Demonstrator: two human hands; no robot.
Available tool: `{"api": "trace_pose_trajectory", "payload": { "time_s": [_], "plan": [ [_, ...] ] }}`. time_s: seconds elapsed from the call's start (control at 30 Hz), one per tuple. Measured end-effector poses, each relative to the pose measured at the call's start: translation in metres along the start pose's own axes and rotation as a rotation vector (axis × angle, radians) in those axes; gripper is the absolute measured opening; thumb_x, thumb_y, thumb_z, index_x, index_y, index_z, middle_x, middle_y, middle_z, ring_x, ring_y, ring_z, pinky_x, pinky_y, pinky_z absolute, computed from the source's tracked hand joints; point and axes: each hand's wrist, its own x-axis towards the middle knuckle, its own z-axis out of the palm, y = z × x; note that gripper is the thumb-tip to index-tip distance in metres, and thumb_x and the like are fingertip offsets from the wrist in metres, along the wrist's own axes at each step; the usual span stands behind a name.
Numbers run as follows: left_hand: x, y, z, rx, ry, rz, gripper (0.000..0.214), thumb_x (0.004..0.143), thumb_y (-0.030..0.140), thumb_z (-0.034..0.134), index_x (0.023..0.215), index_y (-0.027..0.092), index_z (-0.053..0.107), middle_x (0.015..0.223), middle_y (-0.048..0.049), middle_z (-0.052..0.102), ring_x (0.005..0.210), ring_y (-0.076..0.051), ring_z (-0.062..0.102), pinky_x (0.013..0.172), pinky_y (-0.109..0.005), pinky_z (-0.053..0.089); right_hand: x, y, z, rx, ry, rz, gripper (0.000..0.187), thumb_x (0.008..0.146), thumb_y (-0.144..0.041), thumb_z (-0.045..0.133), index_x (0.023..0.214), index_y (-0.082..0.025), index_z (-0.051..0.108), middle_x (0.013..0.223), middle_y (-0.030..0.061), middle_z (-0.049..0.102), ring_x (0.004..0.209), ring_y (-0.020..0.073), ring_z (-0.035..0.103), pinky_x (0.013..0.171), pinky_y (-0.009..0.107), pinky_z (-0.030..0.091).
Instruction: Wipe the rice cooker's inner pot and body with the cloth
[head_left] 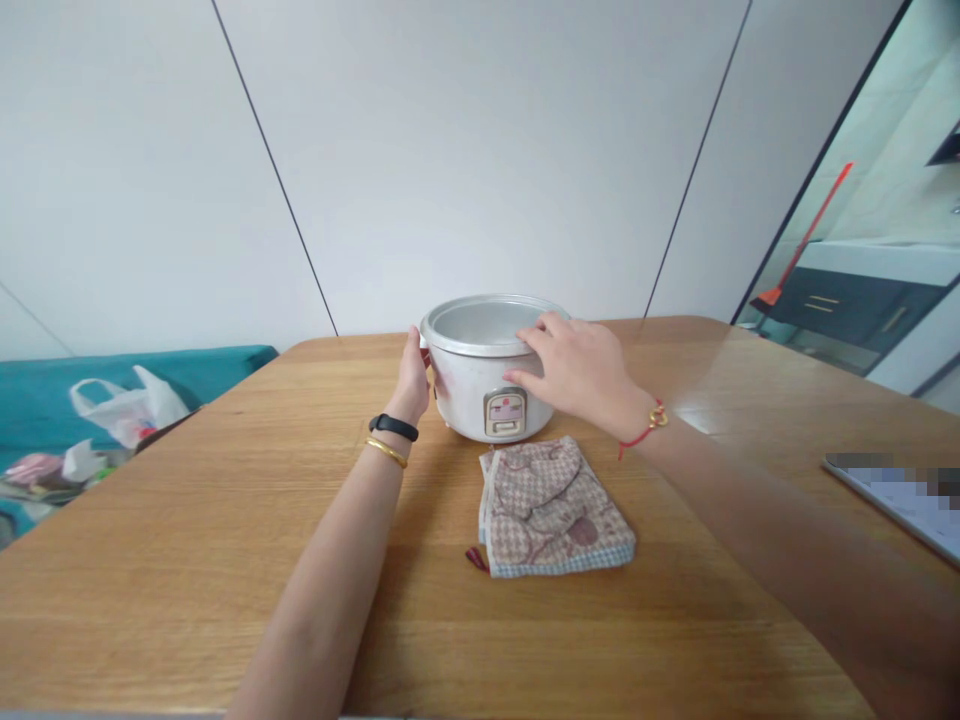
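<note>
A white rice cooker [469, 392] stands upright on the wooden table without a lid, its silver rim and grey inside showing. My left hand [413, 380] is closed against its left side by the handle, with some fingers hidden behind it. At the front right of the rim, my right hand [577, 368] has its thumb and fingers apart; the thumb is in front of the outer wall and the fingers are over the opening. Whether they press on the rim I cannot tell. Just in front of the cooker lies a folded brown-patterned cloth [555, 510] with a blue checked edge.
The wooden table [187, 520] reaches back to a white panelled wall [480, 150]. A tablet-like device [900, 500] lies at the right. On a teal seat [232, 368] at the left is a white plastic bag [135, 405]. An orange broom [806, 230] leans beyond the doorway.
</note>
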Motion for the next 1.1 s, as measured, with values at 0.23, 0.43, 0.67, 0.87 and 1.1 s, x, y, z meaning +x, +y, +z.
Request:
{"api": "trace_pose_trajectory", "payload": {
  "time_s": [0.23,0.43,0.67,0.87,1.1],
  "plan": [
    [-0.01,0.01,0.008,0.042,0.106,-0.099,0.062,0.091,0.081,0.045,0.101,0.025,0.07,0.127,-0.0093,0.074,0.143,-0.038,0.05,0.111,-0.057,0.043,0.002,-0.026,0.017,0.016,0.13,-0.084,0.062,0.093,-0.056,0.069,0.146,-0.024,0.06,0.142,0.0144,0.062,0.132,0.0402,0.048,0.115,0.063,0.026],
    [-0.013,0.01,0.009,0.015,0.095,-0.109,0.059,0.093,0.079,0.047,0.1,0.025,0.07,0.129,-0.0083,0.074,0.146,-0.038,0.047,0.117,-0.058,0.038,0.011,-0.041,0.027,0.007,0.044,-0.117,0.061,0.093,-0.053,0.071,0.142,-0.019,0.059,0.122,0.0157,0.071,0.111,0.0353,0.059,0.098,0.048,0.038],
    [-0.01,0.009,0.006,0.051,0.114,-0.07,0.057,0.093,0.079,0.045,0.111,0.03,0.066,0.147,-0.0104,0.064,0.149,-0.038,0.046,0.124,-0.07,0.021,0.011,-0.019,0.03,-0.02,0.016,-0.056,0.046,0.094,-0.05,0.07,0.13,-0.022,0.066,0.114,0.0134,0.073,0.106,0.0331,0.062,0.089,0.042,0.039],
    [-0.011,0.021,-0.001,0.023,0.174,-0.089,0.065,0.096,0.076,0.038,0.141,0.034,0.056,0.158,-0.0142,0.054,0.153,-0.037,0.043,0.125,-0.073,0.004,0.003,0.06,0.042,-0.062,0.0,0.014,0.048,0.094,-0.049,0.066,0.134,-0.022,0.067,0.115,0.0143,0.073,0.105,0.033,0.061,0.093,0.045,0.041],
    [-0.011,0.02,-0.013,0.06,0.172,-0.103,0.061,0.094,0.076,0.047,0.137,0.035,0.058,0.158,-0.0141,0.054,0.152,-0.038,0.044,0.125,-0.073,0.002,-0.019,0.168,0.046,-0.037,-0.016,0.263,0.047,0.088,-0.044,0.074,0.129,-0.023,0.071,0.117,0.0169,0.07,0.112,0.0367,0.056,0.103,0.061,0.034]
  ]
}}
